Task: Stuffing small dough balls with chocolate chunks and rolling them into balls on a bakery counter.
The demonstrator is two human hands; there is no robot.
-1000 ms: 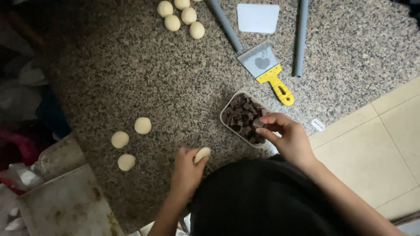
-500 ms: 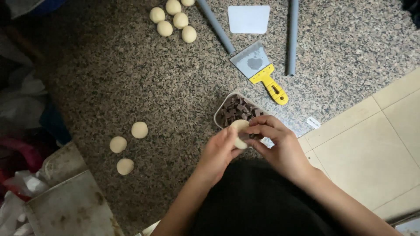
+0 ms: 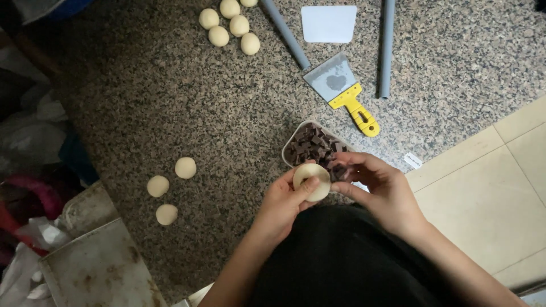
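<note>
Left hand [image 3: 287,202] grips a flattened dough disc [image 3: 311,181]; right hand [image 3: 382,190] pinches a chocolate piece [image 3: 339,172] at it. Disc unfilled; three balls [image 3: 169,190] untouched.

Surface [image 3: 170,102]: speckled grey-brown granite, edge running diagonally at right; pale tiled floor [image 3: 489,187] beyond it.

On the surface:
- Five dough balls [image 3: 230,25] clustered at top, touching or nearly so.
- Three dough balls [image 3: 169,190] at lower left, loosely grouped, apart from each other.
- Scraper [image 3: 344,94], metal blade, yellow handle, lying at an angle, top centre.
- White card [image 3: 329,24] above the scraper.
- Two grey tubes [image 3: 387,48], one either side of the scraper.
- Tub [image 3: 314,146] of brown chunks near the edge.
- Worn metal tray [image 3: 96,267] at lower left corner.
</note>
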